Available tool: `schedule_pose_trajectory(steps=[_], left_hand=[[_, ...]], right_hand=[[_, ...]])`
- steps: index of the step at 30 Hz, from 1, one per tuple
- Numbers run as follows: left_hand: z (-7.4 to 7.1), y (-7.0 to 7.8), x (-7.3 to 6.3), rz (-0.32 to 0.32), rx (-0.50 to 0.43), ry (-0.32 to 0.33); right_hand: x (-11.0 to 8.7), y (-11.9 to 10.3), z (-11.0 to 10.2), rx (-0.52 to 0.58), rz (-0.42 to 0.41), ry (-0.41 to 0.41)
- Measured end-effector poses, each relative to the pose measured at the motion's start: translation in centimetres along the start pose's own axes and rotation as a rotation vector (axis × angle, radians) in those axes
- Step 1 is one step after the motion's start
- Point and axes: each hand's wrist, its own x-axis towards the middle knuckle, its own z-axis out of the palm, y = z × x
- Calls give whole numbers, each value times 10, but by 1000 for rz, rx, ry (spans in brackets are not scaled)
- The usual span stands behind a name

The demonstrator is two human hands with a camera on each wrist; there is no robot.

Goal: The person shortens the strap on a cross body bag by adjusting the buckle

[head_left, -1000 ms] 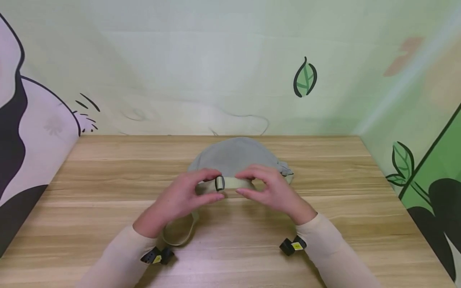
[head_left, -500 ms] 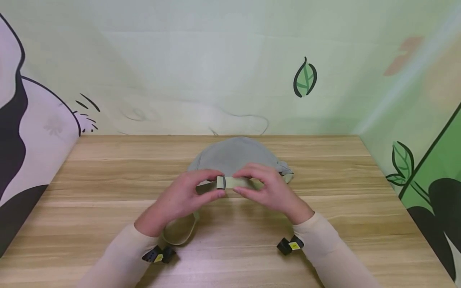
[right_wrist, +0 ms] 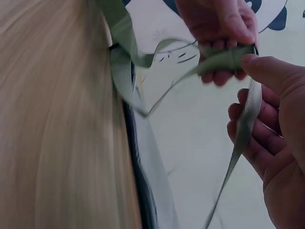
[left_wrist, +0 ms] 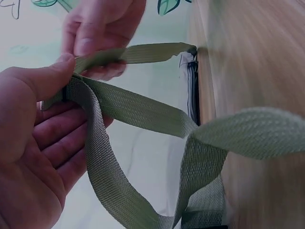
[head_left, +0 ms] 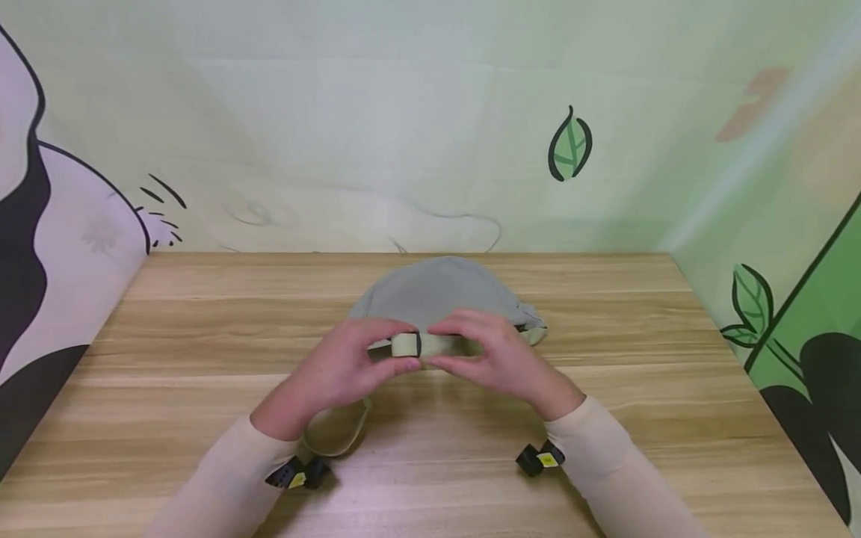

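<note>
Olive-green webbing strap (head_left: 439, 344) spans both hands just on the near side of the grey half-moon bag (head_left: 440, 288). From the near side, two cream-sleeved forearms slant inward toward the bag, each with a black wrist camera (head_left: 538, 459) at the cuff. Near the bag's left half, the left hand (head_left: 339, 359) has its grip clamped on the strap beside a black slider buckle (head_left: 418, 344), forefinger above and thumb below; the left wrist view shows its other fingers spread loosely beneath the webbing. Before the bag's right half, the right hand (head_left: 501, 355) mirrors it, its grip pinching the strap between forefinger and thumb, the fingertips of both hands close together.

Ribbed and flat in weave, the strap folds back at the buckle into a short pale band, while a slack loop droops to the near left of the bag. The bag lies on the wood-grain table (head_left: 202, 321), its outer curve pointing away from the person, its fabric smooth but crumpled at the right end.
</note>
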Motion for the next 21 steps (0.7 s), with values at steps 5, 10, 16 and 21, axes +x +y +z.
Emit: schedule_pose_trajectory(steps=[5,10,16,21], left_hand=[[-5,-2,-6,-28,22,36],[-7,-4,-8,-16,31,48],[-8,-5,-9,-87,26,22],[-8,-6,-11,-111,-6,16]], right_hand=[[-8,6,-4,-32,23,20],[-11,9,-6,-59,-11,21],[-11,11,-6,-69,-58,47],[-10,11,-7,-63,-68,57]])
